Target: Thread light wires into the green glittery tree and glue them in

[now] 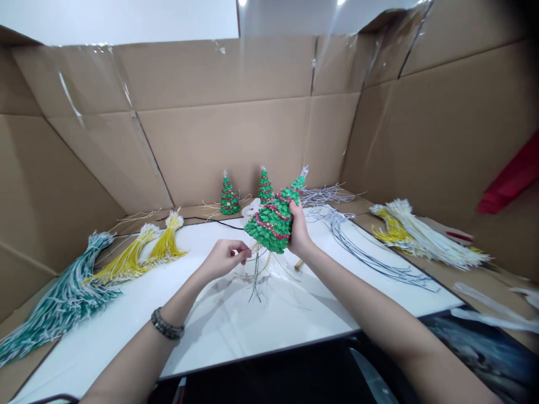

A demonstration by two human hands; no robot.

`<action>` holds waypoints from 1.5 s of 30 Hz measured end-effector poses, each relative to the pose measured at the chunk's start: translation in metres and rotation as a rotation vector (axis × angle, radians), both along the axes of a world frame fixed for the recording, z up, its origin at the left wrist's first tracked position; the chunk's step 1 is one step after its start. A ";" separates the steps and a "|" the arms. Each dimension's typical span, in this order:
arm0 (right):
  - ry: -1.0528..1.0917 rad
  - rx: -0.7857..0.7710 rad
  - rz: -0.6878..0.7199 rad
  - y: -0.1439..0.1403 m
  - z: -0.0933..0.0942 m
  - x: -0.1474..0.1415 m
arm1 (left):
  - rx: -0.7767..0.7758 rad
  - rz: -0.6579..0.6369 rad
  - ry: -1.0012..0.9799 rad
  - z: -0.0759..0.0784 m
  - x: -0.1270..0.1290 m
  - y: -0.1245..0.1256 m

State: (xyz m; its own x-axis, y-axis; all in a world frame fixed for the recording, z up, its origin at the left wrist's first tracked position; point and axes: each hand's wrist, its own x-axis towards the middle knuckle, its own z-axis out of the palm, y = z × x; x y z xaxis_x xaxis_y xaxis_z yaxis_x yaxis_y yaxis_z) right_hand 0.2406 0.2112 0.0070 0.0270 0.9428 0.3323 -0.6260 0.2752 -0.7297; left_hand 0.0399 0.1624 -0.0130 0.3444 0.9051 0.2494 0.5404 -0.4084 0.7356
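My right hand [300,229] is wrapped round a small green Christmas tree ornament [275,219] with red garlands and a pale top. The tree is tilted, its top leaning right and its base facing down and left. Thin wires [257,275] in yellowish and dark green hang from under the base. Just left of that base is my left hand [227,258], its thumb and index finger pinched close to the wires; what lies between the fingertips is too small to make out.
Two similar trees [229,196] [265,186] stand at the back by the cardboard wall [227,140]. Green-white [67,303] and yellow wire bundles [168,238] lie left. White and yellow bundles [429,235] lie right, with loose grey wires [370,252] on the white board [202,336].
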 end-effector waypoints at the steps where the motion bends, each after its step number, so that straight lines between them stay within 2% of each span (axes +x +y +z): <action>1: 0.005 0.015 0.013 -0.002 0.002 0.001 | -0.040 -0.028 0.002 0.000 -0.004 0.003; 4: 0.019 0.061 0.046 -0.011 0.010 0.004 | -0.166 -0.083 0.011 -0.002 -0.019 0.011; 7: 0.009 0.088 0.108 -0.019 0.014 0.007 | -0.255 -0.071 0.056 -0.003 -0.033 0.017; 11: -0.020 0.102 0.217 -0.021 0.007 0.009 | -0.311 -0.054 0.086 0.000 -0.051 0.022; 16: -0.028 0.075 0.230 -0.020 0.001 0.008 | -0.346 -0.009 0.062 0.002 -0.064 0.026; 18: -0.017 0.069 0.220 -0.021 0.003 0.008 | -0.237 0.043 -0.006 0.002 -0.061 0.026; 20: -0.005 0.068 0.212 -0.022 0.005 0.007 | -0.046 0.071 -0.138 0.002 -0.052 0.023; 22: 0.013 0.071 0.220 -0.022 0.006 0.007 | 0.143 0.015 -0.270 0.001 -0.037 0.017; 24: 0.038 0.072 0.236 -0.020 0.003 0.006 | 0.292 -0.087 -0.288 0.000 -0.019 0.008; 27: 0.062 0.083 0.223 -0.018 -0.003 0.004 | 0.428 -0.203 -0.195 -0.005 0.007 -0.008; 30: 0.056 0.087 0.162 -0.017 -0.007 0.002 | 0.522 -0.192 -0.073 -0.011 0.020 -0.017; 33: 0.067 0.025 0.141 -0.015 -0.010 0.002 | 0.577 -0.181 0.047 -0.012 0.014 -0.013; 35: 0.085 -0.030 0.160 -0.013 -0.012 0.002 | 0.600 -0.167 0.196 -0.008 -0.003 -0.002; 36: 0.095 -0.048 0.171 -0.011 -0.013 0.002 | 0.598 -0.091 0.282 -0.004 -0.016 0.004; 37: 0.104 -0.058 0.179 -0.009 -0.014 0.002 | 0.567 0.061 0.374 -0.001 -0.030 0.011; 39: 0.123 -0.069 0.185 -0.006 -0.016 0.003 | 0.404 0.483 0.610 0.004 -0.063 0.021; 40: 0.136 -0.073 0.183 -0.005 -0.017 0.002 | 0.347 0.614 0.646 0.005 -0.081 0.024; 43: 0.168 -0.089 0.191 -0.003 -0.020 0.002 | 0.195 0.904 0.703 0.000 -0.131 0.025; 45: 0.171 -0.090 0.211 -0.002 -0.020 0.003 | 0.061 1.030 0.734 -0.008 -0.157 0.022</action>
